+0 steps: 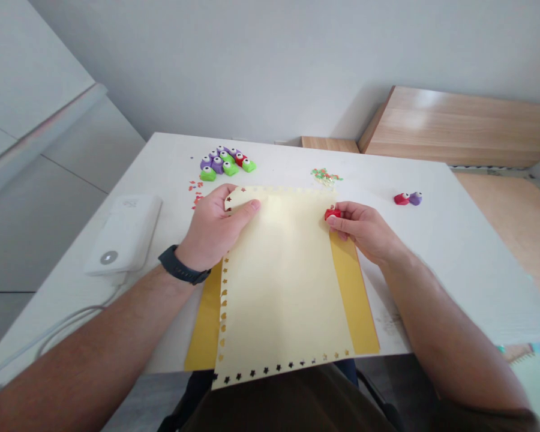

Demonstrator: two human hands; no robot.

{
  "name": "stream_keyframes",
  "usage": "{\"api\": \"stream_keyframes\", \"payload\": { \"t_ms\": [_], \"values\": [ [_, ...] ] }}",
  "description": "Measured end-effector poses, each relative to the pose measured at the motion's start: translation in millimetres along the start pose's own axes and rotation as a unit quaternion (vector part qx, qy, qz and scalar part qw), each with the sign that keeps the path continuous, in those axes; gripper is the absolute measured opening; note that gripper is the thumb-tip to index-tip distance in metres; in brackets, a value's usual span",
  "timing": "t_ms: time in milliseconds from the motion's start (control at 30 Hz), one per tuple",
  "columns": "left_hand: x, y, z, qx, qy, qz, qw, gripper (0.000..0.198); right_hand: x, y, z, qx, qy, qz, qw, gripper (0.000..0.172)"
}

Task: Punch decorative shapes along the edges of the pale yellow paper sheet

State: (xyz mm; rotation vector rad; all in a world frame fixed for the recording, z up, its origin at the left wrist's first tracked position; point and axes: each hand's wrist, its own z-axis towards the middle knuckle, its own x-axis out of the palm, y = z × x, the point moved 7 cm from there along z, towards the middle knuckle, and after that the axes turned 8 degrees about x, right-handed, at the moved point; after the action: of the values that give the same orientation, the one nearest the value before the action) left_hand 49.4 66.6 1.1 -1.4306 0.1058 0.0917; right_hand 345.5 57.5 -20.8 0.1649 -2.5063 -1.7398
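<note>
My left grip [216, 222] pinches the cream sheet [288, 276]; my right grip [359, 227] clasps a red punch [332, 214]; cut-outs [266, 371] line three edges, frame-right edge [341, 300] looks plain.

Left hand [218, 225] gripping; right hand [360, 228] pinching; forearms [112, 336] angled inward.
</note>
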Motion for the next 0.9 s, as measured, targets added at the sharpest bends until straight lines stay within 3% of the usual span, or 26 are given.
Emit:
{"api": "stream_keyframes", "payload": {
  "t_ms": [900],
  "values": [
    [0.7, -3.8, -1.9, 0.011, 0.005, 0.004, 1.000, 0.040, -1.4, -1.3, 1.6, -0.014, -0.011, -0.004, 1.000, 0.029]
  ]
}}
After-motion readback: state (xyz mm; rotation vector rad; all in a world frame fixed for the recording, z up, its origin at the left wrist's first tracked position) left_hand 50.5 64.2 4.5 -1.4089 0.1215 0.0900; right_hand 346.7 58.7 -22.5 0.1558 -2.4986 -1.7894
